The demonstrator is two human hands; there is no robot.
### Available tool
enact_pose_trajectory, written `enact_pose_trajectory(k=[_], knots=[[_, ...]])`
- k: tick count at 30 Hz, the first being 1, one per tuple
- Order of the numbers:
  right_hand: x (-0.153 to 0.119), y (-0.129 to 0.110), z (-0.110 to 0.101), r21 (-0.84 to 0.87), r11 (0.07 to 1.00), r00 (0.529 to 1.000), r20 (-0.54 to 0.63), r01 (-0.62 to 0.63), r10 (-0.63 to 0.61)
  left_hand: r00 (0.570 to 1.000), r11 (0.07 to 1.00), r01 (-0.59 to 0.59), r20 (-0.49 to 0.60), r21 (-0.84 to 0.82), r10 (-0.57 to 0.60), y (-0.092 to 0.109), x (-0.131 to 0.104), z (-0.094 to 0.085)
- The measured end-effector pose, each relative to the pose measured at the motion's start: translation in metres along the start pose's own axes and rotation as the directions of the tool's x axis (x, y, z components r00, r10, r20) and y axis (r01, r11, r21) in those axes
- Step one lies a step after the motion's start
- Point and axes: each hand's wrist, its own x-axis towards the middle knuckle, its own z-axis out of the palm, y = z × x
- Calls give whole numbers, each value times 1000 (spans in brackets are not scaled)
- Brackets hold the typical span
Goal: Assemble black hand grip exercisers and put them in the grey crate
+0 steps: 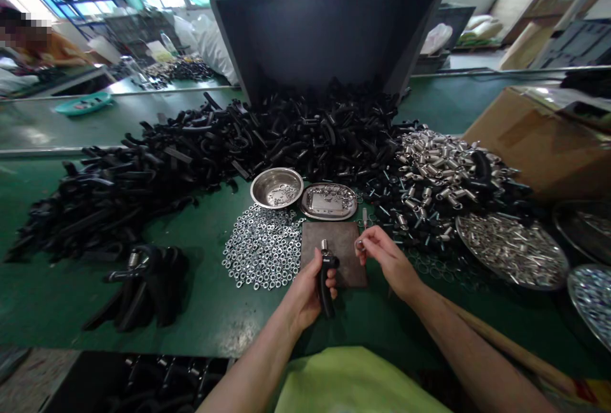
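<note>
Left hand [308, 290]: forearm angled forward, grip wrapped around black handle [324, 292]
Right hand [387, 259]: wrist bent inward, grip narrow, pinching small ring [359, 245]
Black handle: metal end up, at dark mat [348, 273]

A green desk [205, 301] carries a broad heap of black curved parts [191, 136] along its back, small metal nuts [267, 257] and a brownish square mat [352, 273] mid-desk, a steel bowl [265, 182] and oval tray [329, 215] behind those, and rightward, silvery cylindrical pieces [436, 155], a filled metal dish [539, 287] and a cardboard box [534, 146].
</note>
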Motion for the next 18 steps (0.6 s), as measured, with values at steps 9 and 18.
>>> enact_pose_trajectory(k=[9,18], knots=[[-18,-18,38,-335,941,998,-31,37,-51,990,998,32,140,-63,-23,-5,-2,10],[-30,-14,33,-284,956,997,59,71,-57,979,964,-128,185,233,85,-15,-7,9]])
